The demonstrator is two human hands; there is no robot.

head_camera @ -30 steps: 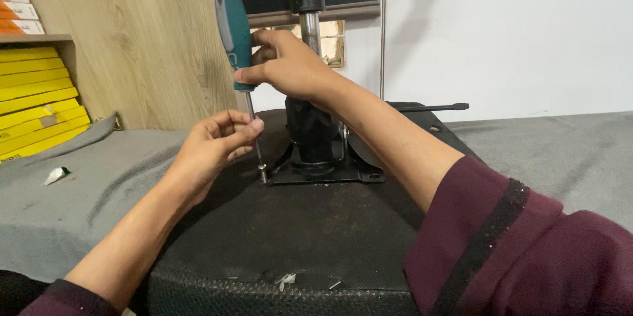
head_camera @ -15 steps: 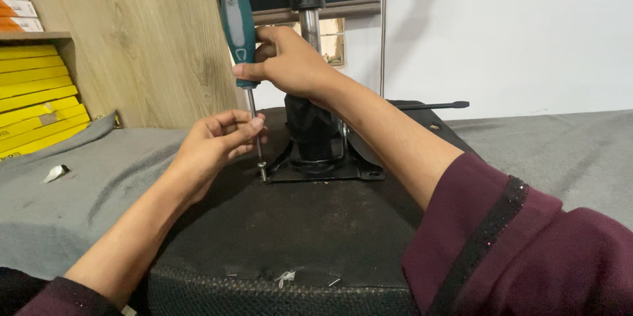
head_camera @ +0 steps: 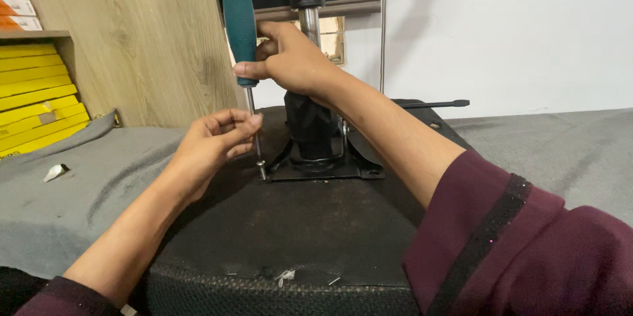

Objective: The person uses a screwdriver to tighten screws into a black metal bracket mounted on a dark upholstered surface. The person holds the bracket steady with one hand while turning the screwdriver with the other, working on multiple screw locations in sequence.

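Screwdriver (head_camera: 241, 39) upright on screw (head_camera: 262, 171), bracket (head_camera: 326, 168) right of it, boxes (head_camera: 36, 95) far left

Screwdriver (head_camera: 240, 32) handle tipped from left lean to upright; right hand (head_camera: 293, 59) regripped slightly

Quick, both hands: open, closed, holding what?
Left hand: fingers pinched on the screwdriver shaft.
Right hand: closed around the screwdriver's teal handle.

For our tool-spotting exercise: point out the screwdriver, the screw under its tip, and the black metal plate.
screwdriver (head_camera: 239, 29), head view, middle of the teal handle.
screw (head_camera: 262, 171), head view, its head under the shaft tip.
black metal plate (head_camera: 369, 172), head view, bare front right corner.
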